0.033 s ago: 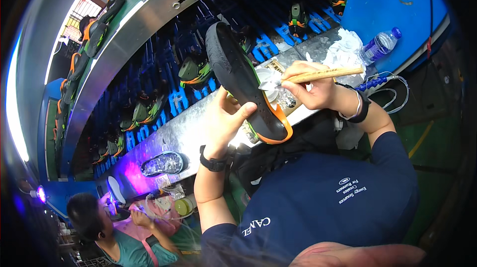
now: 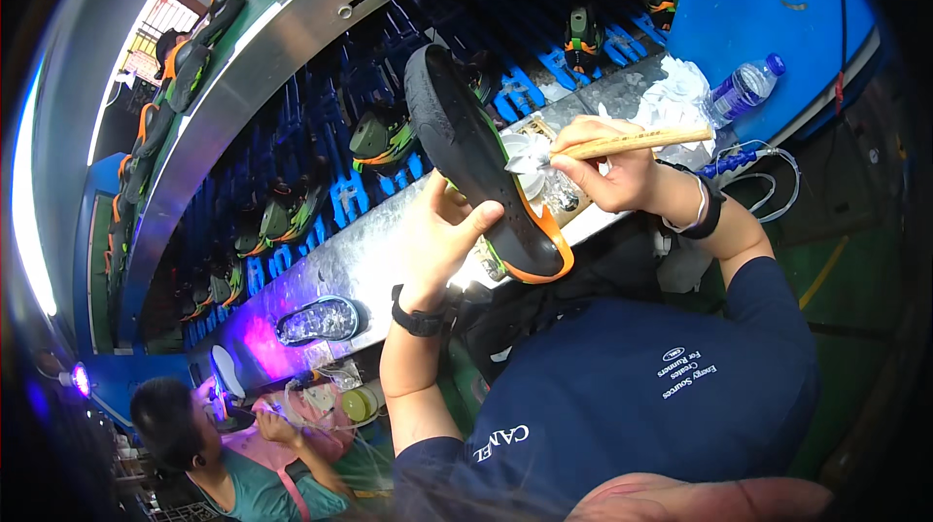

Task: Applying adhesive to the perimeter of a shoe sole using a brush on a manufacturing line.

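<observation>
My left hand (image 2: 442, 235) grips a shoe (image 2: 466, 157) near its heel end, thumb across the black underside, which faces me. Orange and green trim runs along the shoe's edge. Between the fingers and thumb of my right hand (image 2: 612, 172) is a brush with a wooden handle (image 2: 641, 142). Its pale bristle end (image 2: 530, 163) is at the shoe's right edge; whether it touches cannot be made out. Something white, perhaps a dish, lies behind the bristles and is partly hidden.
Blue rack arms (image 2: 348, 193) carry several shoes beyond the metal bench (image 2: 374, 235). A shoe sole (image 2: 319, 320) lies on the bench at left. Crumpled white paper or cloth (image 2: 675, 94) and a bottle (image 2: 746, 91) stand at right. A co-worker (image 2: 243, 464) sits at lower left, holding a sole.
The shoe's upper end has shifted very slightly to the right. My hands keep the same holds, nearly in place.
</observation>
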The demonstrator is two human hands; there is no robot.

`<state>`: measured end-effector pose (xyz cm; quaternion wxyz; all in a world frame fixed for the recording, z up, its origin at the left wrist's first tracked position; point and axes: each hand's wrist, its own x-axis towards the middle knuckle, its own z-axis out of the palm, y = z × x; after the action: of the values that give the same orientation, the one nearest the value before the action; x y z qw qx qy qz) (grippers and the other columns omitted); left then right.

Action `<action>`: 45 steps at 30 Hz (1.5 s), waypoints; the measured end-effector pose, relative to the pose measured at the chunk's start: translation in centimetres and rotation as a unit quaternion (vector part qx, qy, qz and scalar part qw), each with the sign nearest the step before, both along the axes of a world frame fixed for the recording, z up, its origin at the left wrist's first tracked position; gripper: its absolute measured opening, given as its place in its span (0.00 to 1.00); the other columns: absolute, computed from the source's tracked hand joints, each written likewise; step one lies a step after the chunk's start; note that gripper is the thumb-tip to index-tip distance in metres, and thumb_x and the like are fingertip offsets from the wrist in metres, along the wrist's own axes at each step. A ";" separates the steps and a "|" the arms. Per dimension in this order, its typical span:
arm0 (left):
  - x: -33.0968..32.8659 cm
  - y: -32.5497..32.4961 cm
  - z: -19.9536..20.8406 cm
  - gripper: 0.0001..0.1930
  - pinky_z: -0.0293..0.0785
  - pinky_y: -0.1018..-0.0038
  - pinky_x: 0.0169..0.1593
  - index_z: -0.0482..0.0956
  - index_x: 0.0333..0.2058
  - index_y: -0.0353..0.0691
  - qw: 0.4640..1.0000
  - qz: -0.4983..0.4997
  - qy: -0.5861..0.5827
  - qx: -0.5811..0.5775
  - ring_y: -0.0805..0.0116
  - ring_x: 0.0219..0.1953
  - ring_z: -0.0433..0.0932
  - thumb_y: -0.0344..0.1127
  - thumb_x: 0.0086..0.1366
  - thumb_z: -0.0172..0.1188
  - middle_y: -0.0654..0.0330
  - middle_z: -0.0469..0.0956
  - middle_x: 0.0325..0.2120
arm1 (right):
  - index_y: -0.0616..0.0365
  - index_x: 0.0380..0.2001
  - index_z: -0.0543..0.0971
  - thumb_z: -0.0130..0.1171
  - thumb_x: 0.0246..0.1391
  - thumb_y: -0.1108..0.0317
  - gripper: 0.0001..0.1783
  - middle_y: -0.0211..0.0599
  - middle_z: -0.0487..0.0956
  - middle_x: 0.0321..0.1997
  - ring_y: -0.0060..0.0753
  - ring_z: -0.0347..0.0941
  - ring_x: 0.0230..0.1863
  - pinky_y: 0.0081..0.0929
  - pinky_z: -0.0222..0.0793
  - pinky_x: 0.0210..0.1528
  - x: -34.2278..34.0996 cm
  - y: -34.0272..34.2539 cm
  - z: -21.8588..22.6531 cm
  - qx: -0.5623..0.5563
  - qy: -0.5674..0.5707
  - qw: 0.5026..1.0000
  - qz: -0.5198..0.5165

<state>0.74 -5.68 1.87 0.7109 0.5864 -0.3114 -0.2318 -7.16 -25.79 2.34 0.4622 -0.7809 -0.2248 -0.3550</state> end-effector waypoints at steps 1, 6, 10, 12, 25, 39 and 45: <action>0.0 0.0 0.0 0.30 0.70 0.76 0.41 0.61 0.48 0.34 1.000 -0.003 -0.004 0.010 0.69 0.37 0.72 0.34 0.47 0.64 0.55 0.71 0.37 | 0.64 0.25 0.72 0.54 0.39 0.81 0.05 0.36 0.72 0.21 0.24 0.65 0.18 0.18 0.59 0.19 0.2 0.0 0.2 0.002 -0.015 1.000 -0.004; -0.6 -0.2 0.2 0.30 0.71 0.75 0.40 0.60 0.48 0.33 1.000 -0.020 0.013 0.003 0.68 0.38 0.72 0.34 0.48 0.63 0.55 0.70 0.37 | 0.65 0.25 0.71 0.54 0.40 0.81 0.04 0.37 0.72 0.22 0.24 0.65 0.20 0.18 0.60 0.20 1.0 -0.3 1.0 -0.018 -0.066 0.997 -0.028; -0.7 -0.3 0.0 0.30 0.71 0.74 0.41 0.60 0.48 0.33 0.999 -0.033 -0.004 0.008 0.68 0.38 0.72 0.33 0.48 0.63 0.55 0.70 0.38 | 0.65 0.24 0.71 0.53 0.41 0.81 0.04 0.37 0.72 0.23 0.24 0.66 0.20 0.17 0.60 0.21 1.6 -0.6 1.4 -0.027 -0.085 0.995 -0.049; -0.9 -0.4 0.1 0.31 0.71 0.74 0.41 0.59 0.49 0.33 0.999 -0.036 -0.010 0.002 0.68 0.38 0.72 0.33 0.48 0.63 0.55 0.70 0.38 | 0.66 0.24 0.72 0.54 0.41 0.81 0.03 0.37 0.72 0.22 0.24 0.65 0.20 0.17 0.60 0.21 1.9 -0.7 1.7 -0.026 -0.098 0.994 -0.052; -0.8 -0.6 1.3 0.33 0.70 0.75 0.41 0.53 0.53 0.37 0.999 -0.032 0.016 0.037 0.66 0.38 0.72 0.30 0.50 0.60 0.52 0.71 0.37 | 0.64 0.26 0.71 0.55 0.39 0.80 0.07 0.37 0.73 0.21 0.27 0.66 0.18 0.20 0.61 0.19 0.6 -0.3 0.4 -0.035 -0.065 0.996 -0.053; 0.3 -1.2 2.2 0.32 0.70 0.76 0.41 0.54 0.52 0.36 0.998 -0.017 -0.004 0.062 0.67 0.37 0.73 0.30 0.50 0.60 0.52 0.71 0.37 | 0.62 0.22 0.71 0.55 0.40 0.78 0.03 0.33 0.70 0.19 0.23 0.63 0.15 0.18 0.58 0.17 -2.3 0.7 -1.6 -0.001 0.035 0.999 0.018; 1.0 -2.1 2.6 0.30 0.68 0.82 0.36 0.55 0.51 0.34 0.989 0.041 -0.049 0.133 0.72 0.32 0.73 0.33 0.52 0.59 0.53 0.71 0.36 | 0.66 0.23 0.72 0.54 0.40 0.81 0.03 0.34 0.70 0.20 0.18 0.64 0.17 0.15 0.57 0.18 -5.5 -2.2 0.5 0.079 0.002 0.997 0.013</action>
<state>1.76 -7.77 4.47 0.6189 0.6990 -0.2882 -0.2129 -12.63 -27.94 2.88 0.5273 -0.7396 -0.2055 -0.3642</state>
